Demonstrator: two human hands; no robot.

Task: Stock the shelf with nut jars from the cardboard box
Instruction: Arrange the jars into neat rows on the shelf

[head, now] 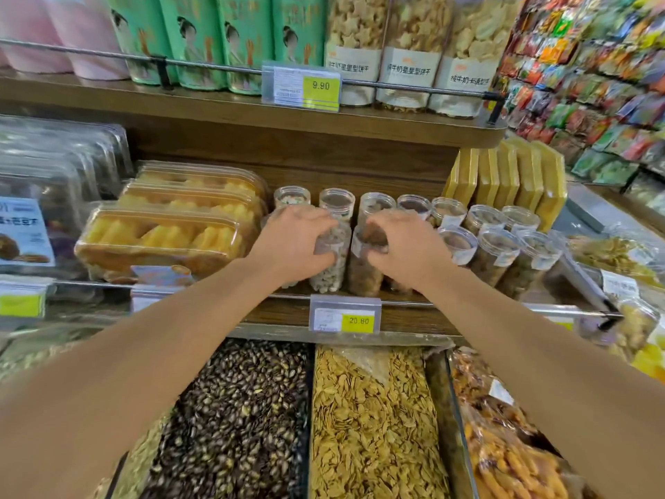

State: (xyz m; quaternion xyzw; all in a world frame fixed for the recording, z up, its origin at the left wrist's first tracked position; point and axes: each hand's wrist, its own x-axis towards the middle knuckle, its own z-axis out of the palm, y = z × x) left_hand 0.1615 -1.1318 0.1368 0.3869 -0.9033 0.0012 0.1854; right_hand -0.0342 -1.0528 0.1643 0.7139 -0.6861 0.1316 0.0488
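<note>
A wooden shelf (414,316) holds many clear jars full of nuts. To the left of the jars sit clear boxes of yellow snacks (162,235). To the right stand flat yellow packs (511,178) on their edges. A price tag (344,314) with a yellow patch hangs on the metal rail at the near edge of the shelf. Nearer still, below the shelf, are open bins: dark seeds (237,415) on the left and pale seeds (370,423) on the right. On the shelf above stand green tubes (201,41) and tall tubs of biscuits (414,48).

Both arms reach over the bins to the front row of jars. The left hand (291,243) is curled around a jar of pale nuts (329,264) and grips it near the top. The right hand (403,246) is curled around a jar of brown nuts (365,271) and grips its top too. The two jars stand upright, side by side, just behind the rail. More jars (496,246) stand behind the hands and to the right.
</note>
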